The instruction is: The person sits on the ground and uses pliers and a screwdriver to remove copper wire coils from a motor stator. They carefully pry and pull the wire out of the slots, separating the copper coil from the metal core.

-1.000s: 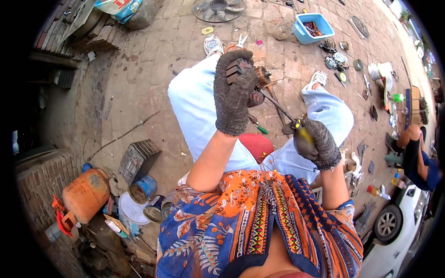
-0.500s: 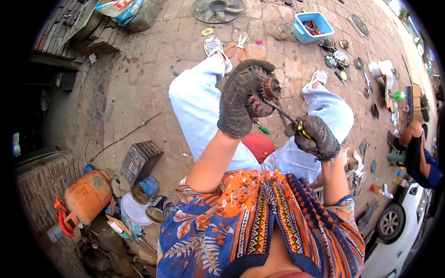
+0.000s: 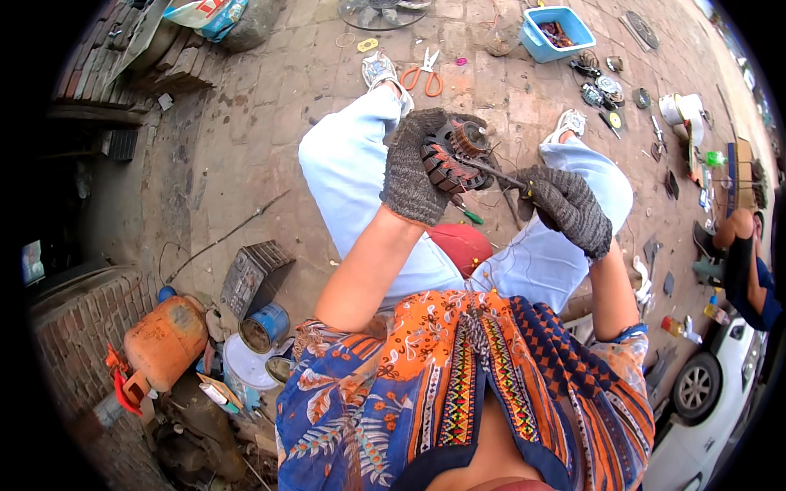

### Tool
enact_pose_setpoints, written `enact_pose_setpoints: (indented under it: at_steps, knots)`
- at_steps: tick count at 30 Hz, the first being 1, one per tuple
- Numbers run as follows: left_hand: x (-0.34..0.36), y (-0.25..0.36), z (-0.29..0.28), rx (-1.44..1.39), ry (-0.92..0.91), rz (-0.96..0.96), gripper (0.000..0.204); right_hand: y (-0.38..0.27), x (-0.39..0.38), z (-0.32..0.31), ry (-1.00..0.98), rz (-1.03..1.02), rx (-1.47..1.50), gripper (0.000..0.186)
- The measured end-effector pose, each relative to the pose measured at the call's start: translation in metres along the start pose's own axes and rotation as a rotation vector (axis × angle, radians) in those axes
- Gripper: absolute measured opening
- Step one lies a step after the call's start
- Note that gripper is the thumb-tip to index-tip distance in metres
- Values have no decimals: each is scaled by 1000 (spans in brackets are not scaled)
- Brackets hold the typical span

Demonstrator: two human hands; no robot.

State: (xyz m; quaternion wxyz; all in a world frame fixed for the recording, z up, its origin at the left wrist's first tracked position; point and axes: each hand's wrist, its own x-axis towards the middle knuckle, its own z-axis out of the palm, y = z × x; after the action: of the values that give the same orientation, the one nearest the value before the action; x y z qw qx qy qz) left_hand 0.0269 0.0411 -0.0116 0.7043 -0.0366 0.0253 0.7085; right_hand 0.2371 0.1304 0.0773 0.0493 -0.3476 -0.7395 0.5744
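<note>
Rotor (image 3: 450, 168), one; screwdriver (image 3: 501, 175), one

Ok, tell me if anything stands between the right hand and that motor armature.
Nothing visible blocks the way; only the screwdriver in the right hand spans the gap to the motor armature in the left hand.

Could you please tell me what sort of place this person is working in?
It looks like an outdoor yard used for repair or scrap work: brick paving underfoot, a white car at the right, and a blue tub of reddish-brown pieces near loose mechanical parts.
</note>
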Motion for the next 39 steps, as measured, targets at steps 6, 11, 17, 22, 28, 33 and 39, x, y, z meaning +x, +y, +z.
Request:
enact_pose_setpoints:
  at_steps: [6, 11, 17, 22, 28, 33, 39]
  knots:
    - [2, -8, 9, 249, 271, -11, 53, 16, -5, 16, 435, -235, -520, 35]
    - [-2, -17, 30, 197, 214, -58, 61, 21, -1, 7, 340, -247, -420, 33]
    - [-7, -17, 22, 288, 347, -7, 53, 30, 5, 6, 261, -290, -403, 30]
    - [-11, -11, 13, -56, -53, -135, 49, 34, 12, 2, 212, -358, -437, 26]
    - [-11, -18, 35, 301, 211, -99, 39, 48, 17, -3, 178, -405, -365, 29]
    - [-7, -24, 42, 268, 418, -47, 35, 50, 18, -6, 140, -385, -337, 28]
    - [15, -6, 0, 217, 341, 37, 47, 31, 14, 15, 348, -197, -362, 33]
